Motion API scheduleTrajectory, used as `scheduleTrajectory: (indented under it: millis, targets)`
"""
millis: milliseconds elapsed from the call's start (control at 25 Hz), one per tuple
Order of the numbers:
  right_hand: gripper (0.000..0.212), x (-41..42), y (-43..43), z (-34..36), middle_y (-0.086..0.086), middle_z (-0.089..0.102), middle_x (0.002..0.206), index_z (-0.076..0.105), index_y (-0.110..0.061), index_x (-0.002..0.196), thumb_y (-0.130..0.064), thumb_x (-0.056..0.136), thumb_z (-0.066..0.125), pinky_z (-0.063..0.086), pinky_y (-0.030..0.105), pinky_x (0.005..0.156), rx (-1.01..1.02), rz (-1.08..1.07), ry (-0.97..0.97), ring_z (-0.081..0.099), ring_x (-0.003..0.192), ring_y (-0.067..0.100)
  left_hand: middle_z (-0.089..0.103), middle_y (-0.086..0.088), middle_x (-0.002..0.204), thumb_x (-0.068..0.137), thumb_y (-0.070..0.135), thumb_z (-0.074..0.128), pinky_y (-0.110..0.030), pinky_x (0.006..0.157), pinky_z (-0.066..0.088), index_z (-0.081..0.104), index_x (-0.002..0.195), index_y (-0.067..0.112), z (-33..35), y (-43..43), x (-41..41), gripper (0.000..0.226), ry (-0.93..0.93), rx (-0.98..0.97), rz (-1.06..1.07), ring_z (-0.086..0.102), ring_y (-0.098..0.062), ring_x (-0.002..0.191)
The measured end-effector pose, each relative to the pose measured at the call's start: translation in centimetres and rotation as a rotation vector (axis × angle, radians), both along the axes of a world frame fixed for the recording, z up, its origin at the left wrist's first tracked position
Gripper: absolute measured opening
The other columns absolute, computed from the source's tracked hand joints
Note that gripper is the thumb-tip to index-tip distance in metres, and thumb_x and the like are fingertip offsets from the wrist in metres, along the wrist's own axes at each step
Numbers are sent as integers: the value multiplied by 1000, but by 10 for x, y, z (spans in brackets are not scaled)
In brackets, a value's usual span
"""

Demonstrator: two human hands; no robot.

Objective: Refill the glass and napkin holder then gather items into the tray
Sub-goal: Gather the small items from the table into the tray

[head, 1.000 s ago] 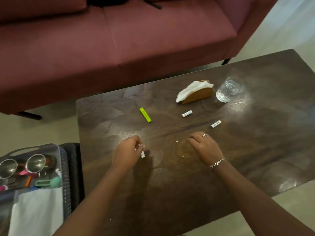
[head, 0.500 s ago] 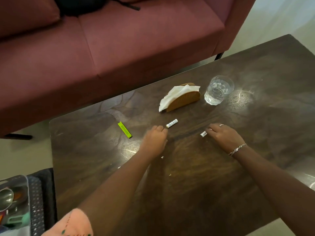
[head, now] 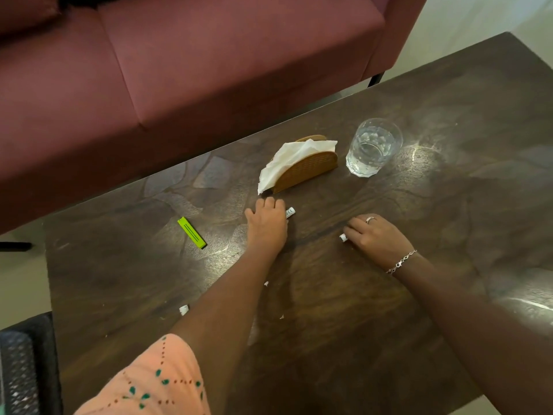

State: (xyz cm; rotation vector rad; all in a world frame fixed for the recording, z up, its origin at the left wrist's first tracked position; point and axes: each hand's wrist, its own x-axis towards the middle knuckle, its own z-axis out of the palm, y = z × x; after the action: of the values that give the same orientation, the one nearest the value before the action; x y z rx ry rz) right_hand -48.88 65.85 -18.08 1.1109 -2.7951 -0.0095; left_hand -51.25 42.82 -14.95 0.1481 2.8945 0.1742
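On the dark wooden table (head: 329, 339), a wicker napkin holder (head: 308, 169) holds white napkins (head: 284, 163). To its right stands a glass (head: 372, 146) with water in it. My left hand (head: 265, 226) lies over a small white battery (head: 290, 212) just in front of the holder, fingers curled over it, only one end showing. My right hand (head: 378, 239) curls round a second white battery (head: 343, 237), whose tip pokes out on the left. A green clip (head: 191, 232) lies to the left of my left hand.
A small white piece (head: 183, 309) and paper scraps (head: 266, 283) lie near the front left of the table. A dark mesh tray edge (head: 21, 369) shows at the lower left. A maroon sofa (head: 179, 70) runs behind the table.
My left hand went forward from the table's front to the battery by the holder, leaving a small white piece behind. My right hand moved onto the other battery and closed over it.
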Motion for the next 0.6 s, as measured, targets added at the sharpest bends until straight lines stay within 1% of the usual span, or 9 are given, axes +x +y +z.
scheduleTrajectory:
  millis: [80, 280, 320, 400, 440, 480, 600]
  targets:
    - [13, 1, -1, -1, 8, 60, 69, 64, -8, 73, -7, 78, 52, 51, 33, 62, -14, -7, 1, 59, 60, 26, 52, -8, 124, 93, 20, 46, -39, 90, 36, 48, 117, 11, -3, 3, -1, 26, 13, 0, 18, 44, -25, 114]
    - [25, 8, -8, 8, 10, 61, 70, 64, -5, 75, -6, 79, 40, 47, 31, 52, -82, -86, 48, 54, 52, 25, 54, -10, 122, 94, 23, 43, -36, 90, 38, 50, 115, 8, 5, 2, 7, 27, 46, 104, 51, 46, -25, 113]
    - [23, 9, -11, 12, 11, 61, 71, 64, -4, 77, -4, 78, 41, 47, 31, 50, -102, -109, 50, 54, 52, 26, 55, -10, 120, 94, 23, 43, -36, 90, 39, 50, 114, 8, 9, -1, 11, 26, 61, 141, 50, 47, -25, 112]
    - [16, 11, -18, 23, 13, 62, 74, 64, -2, 79, 4, 74, 50, 47, 31, 48, -138, -150, 44, 54, 53, 28, 57, -10, 113, 92, 22, 45, -34, 87, 40, 53, 109, 8, 20, -10, 21, 23, 95, 214, 52, 49, -24, 105]
    - [15, 12, -23, 30, 14, 62, 76, 64, -1, 79, 7, 71, 54, 46, 31, 47, -155, -166, 42, 55, 55, 28, 58, -10, 109, 92, 21, 47, -34, 85, 40, 54, 106, 7, 25, -15, 26, 21, 106, 249, 61, 51, -25, 101]
    - [17, 13, -29, 38, 14, 62, 77, 64, -1, 80, 9, 71, 53, 46, 30, 46, -170, -175, 47, 56, 56, 29, 60, -11, 104, 90, 19, 49, -35, 82, 41, 56, 102, 6, 31, -21, 31, 19, 115, 292, 75, 52, -26, 97]
    - [30, 17, -58, 67, 13, 66, 79, 66, -2, 79, 2, 76, 37, 48, 29, 49, -224, -144, 91, 61, 61, 29, 63, -17, 87, 83, 11, 60, -39, 69, 44, 60, 87, 1, 54, -50, 53, 11, 151, 399, 108, 57, -33, 83]
